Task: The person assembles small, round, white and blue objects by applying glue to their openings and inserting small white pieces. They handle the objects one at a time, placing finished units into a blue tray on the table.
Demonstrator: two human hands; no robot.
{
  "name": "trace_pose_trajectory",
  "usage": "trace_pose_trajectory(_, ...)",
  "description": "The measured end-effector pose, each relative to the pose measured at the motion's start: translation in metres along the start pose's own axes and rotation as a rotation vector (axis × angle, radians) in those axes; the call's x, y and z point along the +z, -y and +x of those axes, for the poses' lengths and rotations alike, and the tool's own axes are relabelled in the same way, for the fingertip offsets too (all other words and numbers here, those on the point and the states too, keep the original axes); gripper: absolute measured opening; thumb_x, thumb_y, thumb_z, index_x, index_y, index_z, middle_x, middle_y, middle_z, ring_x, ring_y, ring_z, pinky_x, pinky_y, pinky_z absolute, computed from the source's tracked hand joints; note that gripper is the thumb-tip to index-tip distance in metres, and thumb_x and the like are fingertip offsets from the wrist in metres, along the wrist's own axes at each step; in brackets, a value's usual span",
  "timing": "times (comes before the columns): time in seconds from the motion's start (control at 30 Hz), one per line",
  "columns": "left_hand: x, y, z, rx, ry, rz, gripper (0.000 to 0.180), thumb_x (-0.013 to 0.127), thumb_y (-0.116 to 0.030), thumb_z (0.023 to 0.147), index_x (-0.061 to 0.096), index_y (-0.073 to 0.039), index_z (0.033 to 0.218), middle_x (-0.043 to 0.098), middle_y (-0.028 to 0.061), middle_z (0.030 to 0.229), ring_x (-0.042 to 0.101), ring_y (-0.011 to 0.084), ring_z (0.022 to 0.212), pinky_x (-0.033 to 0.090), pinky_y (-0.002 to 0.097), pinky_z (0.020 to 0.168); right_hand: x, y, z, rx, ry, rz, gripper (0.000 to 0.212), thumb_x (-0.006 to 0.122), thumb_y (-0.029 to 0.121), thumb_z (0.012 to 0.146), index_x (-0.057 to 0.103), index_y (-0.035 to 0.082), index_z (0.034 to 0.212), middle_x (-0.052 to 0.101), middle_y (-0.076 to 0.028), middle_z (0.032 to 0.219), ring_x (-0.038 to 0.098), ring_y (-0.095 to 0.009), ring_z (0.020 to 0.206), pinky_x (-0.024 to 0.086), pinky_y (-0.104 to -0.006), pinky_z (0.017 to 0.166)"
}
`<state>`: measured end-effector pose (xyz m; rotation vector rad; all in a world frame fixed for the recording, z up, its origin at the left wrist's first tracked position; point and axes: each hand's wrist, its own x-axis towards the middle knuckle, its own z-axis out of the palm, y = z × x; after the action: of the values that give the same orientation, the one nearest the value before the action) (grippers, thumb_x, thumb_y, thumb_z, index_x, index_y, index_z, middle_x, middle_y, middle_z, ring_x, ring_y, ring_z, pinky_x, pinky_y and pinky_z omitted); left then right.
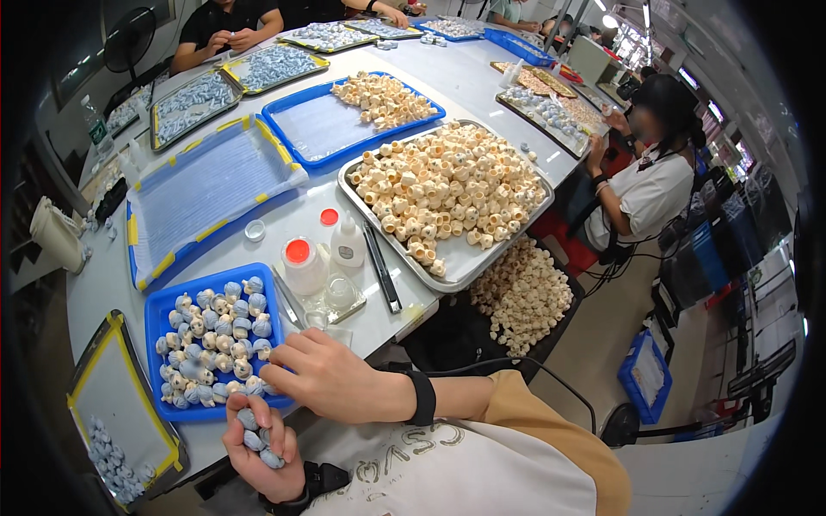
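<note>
At the near table edge we see the left hand (258, 447) closed around several small blue-grey moulded pieces (258, 439), held below the tabletop against the white shirt (447, 473). Our right hand (323, 374), wearing a black wristband (423, 397), reaches across with fingers curled at the lower right corner of the small blue tray (159, 314); we cannot tell whether it pinches a piece. That tray, packed with blue and cream pieces, sits close to the table's front edge. Just right stand two white bottles, one red-capped (301, 262), one white-topped (348, 242), beside a loose red cap (329, 217) and black tweezers (381, 267). Beyond lies a large metal tray (482, 262) heaped with cream pieces, overhanging the right edge. Left, a yellow-taped empty tray (112, 387) offers bare room.
</note>
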<state>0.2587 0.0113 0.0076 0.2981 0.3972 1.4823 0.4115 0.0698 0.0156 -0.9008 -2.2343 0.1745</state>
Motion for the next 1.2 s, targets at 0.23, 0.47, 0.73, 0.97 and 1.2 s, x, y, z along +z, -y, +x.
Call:
trace_pose_trajectory(0.23, 0.003, 0.002, 0.0, -0.013, -0.029, 0.014, 0.024, 0.035, -0.018, 0.094, 0.039, -0.002, 0.111, 0.041, 0.0089, 0.079, 0.039, 0.0121, 0.051, 0.035, 0.0231, 0.034, 0.0, -0.003, 0.001, -0.023, -0.016, 0.019, 0.022, 0.058, 0.009, 0.07, 0.055, 0.004, 0.091, 0.056, -0.005, 0.085, 0.054, -0.02, 0.08, 0.041, -0.0315, 0.072)
trace_pose_trajectory(0.47, 0.004, 0.002, 0.002, 0.028, -0.053, 0.034, 0.022, 0.035, -0.019, 0.094, 0.041, -0.003, 0.109, 0.042, 0.0082, 0.079, 0.039, 0.012, 0.05, 0.035, 0.0233, 0.034, 0.0, -0.002, 0.0, 0.004, 0.014, -0.094, 0.023, 0.059, 0.011, 0.07, 0.057, 0.003, 0.092, 0.059, -0.004, 0.088, 0.056, -0.02, 0.086, 0.042, -0.0308, 0.074)
trace_pose_trajectory(0.73, 0.003, 0.006, 0.003, 0.021, -0.05, 0.078, 0.024, 0.037, -0.023, 0.093, 0.044, -0.005, 0.108, 0.044, 0.0069, 0.079, 0.039, 0.0118, 0.047, 0.035, 0.0223, 0.034, 0.003, -0.005, -0.008, -0.016, -0.011, -0.032, 0.022, 0.059, 0.012, 0.071, 0.058, 0.004, 0.091, 0.061, -0.005, 0.099, 0.056, -0.021, 0.095, 0.043, -0.0341, 0.081)
trace_pose_trajectory(0.97, 0.029, -0.001, 0.003, -0.072, -0.015, 0.07, 0.018, 0.04, -0.014, 0.092, 0.047, -0.002, 0.104, 0.045, 0.0089, 0.08, 0.039, 0.0121, 0.05, 0.035, 0.0228, 0.038, 0.01, -0.009, -0.009, -0.006, 0.001, -0.054, 0.024, 0.06, 0.013, 0.068, 0.059, 0.003, 0.09, 0.06, -0.009, 0.105, 0.055, -0.024, 0.102, 0.042, -0.0373, 0.087)
trace_pose_trajectory(1.2, 0.031, -0.001, 0.004, -0.07, -0.024, 0.087, 0.014, 0.04, -0.011, 0.093, 0.045, -0.003, 0.103, 0.043, 0.0055, 0.076, 0.037, 0.0114, 0.05, 0.033, 0.0231, 0.039, -0.055, -0.009, -0.021, -0.038, -0.22, 0.043, 0.033, 0.069, 0.022, 0.075, 0.058, 0.004, 0.101, 0.059, -0.009, 0.099, 0.055, -0.024, 0.096, 0.04, -0.0388, 0.088)
